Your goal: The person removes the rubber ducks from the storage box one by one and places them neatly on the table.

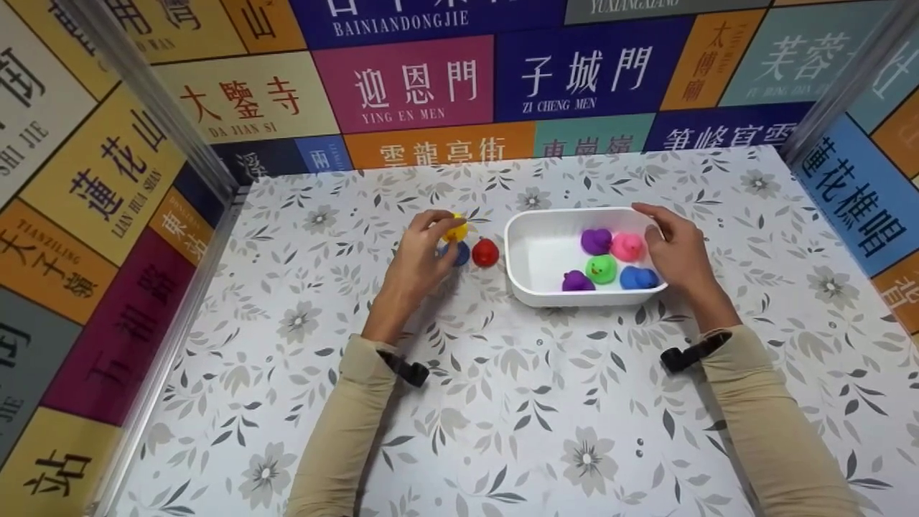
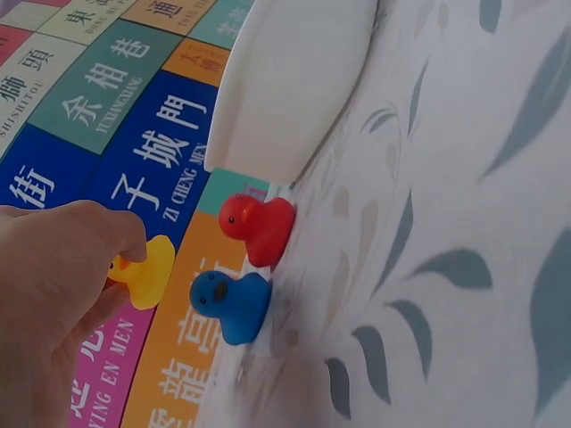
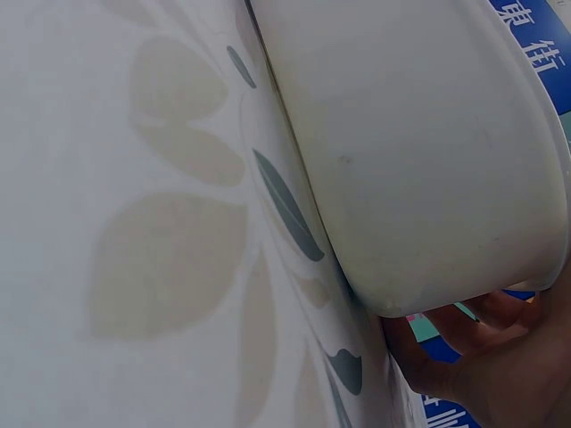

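- Pinching the yellow duck point(image 2: 155, 273) between thumb and fingers, the left hand point(image 1: 416, 253) holds it to the left of the white tub point(image 1: 553, 296); in the left wrist view it looks clear of the table point(image 1: 502, 402).
- A light, even pinch should serve best: the small, rounded duck could slip or twist if squeezed off centre.
- Just below that hand sits a blue duck point(image 2: 234, 308), and beside it, towards the tub, a red duck point(image 2: 263, 230). Any sideways move ought to pass above both, with the wrist high enough not to knock them.
- The right hand point(image 1: 678, 251) grips the tub's right end, fingers bent round it; how firmly, I cannot tell. Gentle, steady pressure there would stop the tub sliding without tipping it.
- Inside, a purple duck point(image 1: 596, 241), a pink duck point(image 1: 628, 245), a green duck point(image 1: 601, 269), another purple duck point(image 1: 577, 281) and a second blue duck point(image 1: 638, 278) gather towards the right. The bare floor at the left offers the easier room for fingers to work, so approaching from that side risks fewer bumps.
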The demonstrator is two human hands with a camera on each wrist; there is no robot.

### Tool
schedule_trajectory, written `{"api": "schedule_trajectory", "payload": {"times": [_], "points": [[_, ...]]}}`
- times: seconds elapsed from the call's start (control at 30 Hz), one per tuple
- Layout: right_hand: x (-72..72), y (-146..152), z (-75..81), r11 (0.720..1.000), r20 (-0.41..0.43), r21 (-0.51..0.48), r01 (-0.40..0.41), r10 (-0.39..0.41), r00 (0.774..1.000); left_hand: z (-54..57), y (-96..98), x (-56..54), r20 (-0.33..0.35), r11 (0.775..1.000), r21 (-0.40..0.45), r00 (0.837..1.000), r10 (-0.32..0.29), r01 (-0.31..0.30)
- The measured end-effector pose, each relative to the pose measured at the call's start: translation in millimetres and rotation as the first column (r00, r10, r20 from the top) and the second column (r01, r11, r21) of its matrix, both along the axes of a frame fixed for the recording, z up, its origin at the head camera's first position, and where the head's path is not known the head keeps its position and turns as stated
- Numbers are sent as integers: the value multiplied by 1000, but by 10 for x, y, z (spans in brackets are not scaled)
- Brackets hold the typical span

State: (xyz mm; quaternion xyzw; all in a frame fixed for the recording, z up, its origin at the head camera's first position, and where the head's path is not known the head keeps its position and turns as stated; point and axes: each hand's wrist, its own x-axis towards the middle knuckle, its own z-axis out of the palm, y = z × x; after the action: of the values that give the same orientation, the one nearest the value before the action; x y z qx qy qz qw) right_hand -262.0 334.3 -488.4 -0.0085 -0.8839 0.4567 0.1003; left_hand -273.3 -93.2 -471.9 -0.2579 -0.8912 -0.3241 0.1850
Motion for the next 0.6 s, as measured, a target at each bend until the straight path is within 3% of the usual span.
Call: {"api": "schedule_trajectory", "payload": {"times": [0.3, 0.6], "points": [[14, 5, 5, 1000, 20, -9, -5, 5, 1000, -123, -243, 11, 73, 998, 5, 995, 70, -70], [1, 13, 6, 1000, 29, -13, -6, 6, 1000, -185, -314, 3, 201, 992, -32, 972, 125, -121]]}}
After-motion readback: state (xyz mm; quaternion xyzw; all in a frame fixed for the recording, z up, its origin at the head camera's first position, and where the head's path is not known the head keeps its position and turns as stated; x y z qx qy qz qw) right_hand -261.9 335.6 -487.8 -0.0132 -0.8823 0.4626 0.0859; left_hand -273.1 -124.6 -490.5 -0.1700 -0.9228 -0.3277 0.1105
